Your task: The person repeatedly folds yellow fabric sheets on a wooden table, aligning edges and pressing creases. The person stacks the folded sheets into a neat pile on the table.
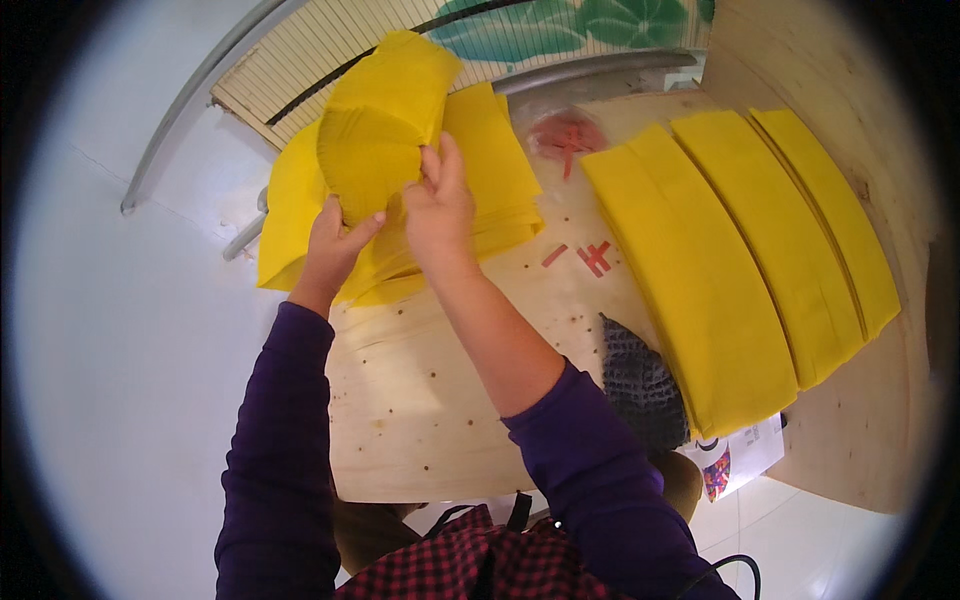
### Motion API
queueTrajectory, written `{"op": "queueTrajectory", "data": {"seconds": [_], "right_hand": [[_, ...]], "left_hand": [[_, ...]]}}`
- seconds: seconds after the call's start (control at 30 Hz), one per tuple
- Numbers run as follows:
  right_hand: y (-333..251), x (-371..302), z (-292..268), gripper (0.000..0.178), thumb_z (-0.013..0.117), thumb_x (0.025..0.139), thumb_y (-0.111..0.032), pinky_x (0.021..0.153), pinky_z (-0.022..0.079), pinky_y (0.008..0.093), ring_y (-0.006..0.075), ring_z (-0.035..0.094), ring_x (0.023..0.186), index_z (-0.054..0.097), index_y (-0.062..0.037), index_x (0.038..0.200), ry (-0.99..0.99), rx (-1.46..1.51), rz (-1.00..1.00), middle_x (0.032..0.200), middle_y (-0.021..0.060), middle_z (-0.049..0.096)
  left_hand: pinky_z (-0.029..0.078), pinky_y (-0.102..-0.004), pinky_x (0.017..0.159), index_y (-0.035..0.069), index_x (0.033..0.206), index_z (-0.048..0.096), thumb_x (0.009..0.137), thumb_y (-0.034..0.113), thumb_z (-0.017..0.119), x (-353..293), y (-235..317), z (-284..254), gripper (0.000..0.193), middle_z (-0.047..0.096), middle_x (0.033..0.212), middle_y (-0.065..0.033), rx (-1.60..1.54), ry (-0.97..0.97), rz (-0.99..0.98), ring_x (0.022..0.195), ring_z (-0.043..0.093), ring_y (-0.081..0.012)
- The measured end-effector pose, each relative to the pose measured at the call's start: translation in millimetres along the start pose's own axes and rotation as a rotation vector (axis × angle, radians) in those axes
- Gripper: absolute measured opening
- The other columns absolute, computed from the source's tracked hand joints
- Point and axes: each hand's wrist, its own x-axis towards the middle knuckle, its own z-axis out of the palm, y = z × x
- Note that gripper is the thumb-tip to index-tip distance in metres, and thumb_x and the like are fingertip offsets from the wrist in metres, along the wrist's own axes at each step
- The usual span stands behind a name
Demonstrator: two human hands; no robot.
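At the far left of the wooden table I hold up a folded yellow fabric piece (385,100), its upper part bent away from me. My left hand (338,245) grips its lower edge, thumb in front and the other fingers mostly hidden behind the cloth. My right hand (440,205) is closed at its right edge, with fingertips on the fabric; part of the grip is hidden. Under and behind the piece lies a loose pile of yellow fabric sheets (495,165), overhanging the table's left edge.
Three flat yellow fabric stacks (690,290) line the right side beside a wooden panel (850,430). A dark grey knitted cloth (640,385) lies near them. Red strips (595,260) and a clear bag with red contents (567,135) rest on the wooden table (430,400).
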Motion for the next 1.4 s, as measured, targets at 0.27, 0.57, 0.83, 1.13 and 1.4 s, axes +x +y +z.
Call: {"op": "queueTrajectory", "data": {"seconds": [0.27,0.57,0.83,1.13,1.4], "right_hand": [[1,0,-40,0.062,0.048,0.088,0.005,0.107,0.036,0.0325,0.0253,0.045,0.130,0.025,0.0018,0.146,0.011,0.140,0.086,0.142,0.0208,0.044],[12,-2,-77,0.066,0.053,0.088,0.004,0.102,0.040,0.0299,0.0216,0.051,0.121,0.022,0.0035,0.146,0.082,0.175,0.116,0.132,0.0143,0.050],[8,-3,-97,0.068,0.061,0.085,-0.008,0.112,0.030,0.0386,0.0322,0.036,0.134,0.030,0.0002,0.145,0.123,-0.523,0.021,0.146,0.0214,0.035],[10,2,-109,0.065,0.066,0.081,-0.017,0.116,0.021,0.0440,0.0393,0.024,0.141,0.042,0.0023,0.138,0.066,-0.968,-0.120,0.151,0.0263,0.026],[10,8,-110,0.065,0.068,0.080,-0.019,0.116,0.021,0.0456,0.0405,0.024,0.141,0.044,0.0043,0.135,-0.015,-1.076,-0.166,0.149,0.0284,0.029]], "left_hand": [[0.041,-0.0353,0.102,-0.001,0.144,0.037,0.078,0.023,0.076,2,6,11,0.080,0.055,0.131,-0.0227,0.174,0.053,0.127,0.121,0.054,-0.0326],[0.032,-0.0400,0.112,0.009,0.151,0.027,0.071,0.016,0.081,-2,20,26,0.097,0.041,0.146,-0.0216,0.554,0.056,0.163,0.131,0.041,-0.0376],[0.035,-0.0424,0.109,0.009,0.148,0.032,0.073,0.015,0.080,2,17,34,0.089,0.044,0.142,-0.0221,0.638,0.128,0.154,0.128,0.043,-0.0395],[0.039,-0.0392,0.106,0.009,0.143,0.040,0.078,0.014,0.076,3,20,30,0.075,0.052,0.135,-0.0215,0.533,0.166,0.117,0.124,0.048,-0.0366],[0.040,-0.0432,0.102,0.005,0.137,0.043,0.077,0.010,0.074,4,13,31,0.068,0.050,0.136,-0.0192,0.523,0.206,0.197,0.120,0.049,-0.0405]]}}
